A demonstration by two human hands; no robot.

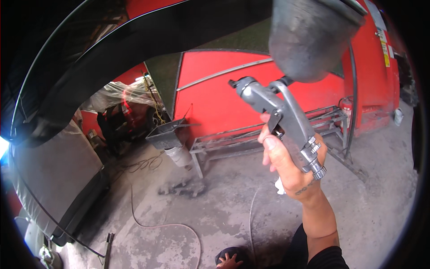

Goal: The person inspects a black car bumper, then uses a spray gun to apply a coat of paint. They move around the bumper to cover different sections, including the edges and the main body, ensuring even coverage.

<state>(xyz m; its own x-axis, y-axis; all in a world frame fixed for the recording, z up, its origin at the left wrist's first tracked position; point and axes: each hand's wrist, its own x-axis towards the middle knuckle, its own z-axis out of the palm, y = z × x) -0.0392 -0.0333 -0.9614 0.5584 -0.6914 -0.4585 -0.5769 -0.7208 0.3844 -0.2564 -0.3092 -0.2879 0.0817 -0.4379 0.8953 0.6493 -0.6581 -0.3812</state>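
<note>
My right hand (286,154) grips a grey metal spray gun (280,107), raised in front of me on the right. Its fingers wrap the handle around the trigger. A large dull metal cup (309,40) sits on top of the gun, cut off by the upper edge of the view. The nozzle points up and to the left, toward a long black curved panel (148,38) that spans the upper left; the two are apart. Low at the bottom edge, my left hand (230,262) rests with fingers spread on something dark, possibly my knee.
Behind stands a red panel (224,76) above a metal rack (264,141). A white bucket (179,156) sits under a dark tray. Hoses (179,226) snake over the concrete floor. A light panel (62,166) stands left; a fire extinguisher (346,107) is at right.
</note>
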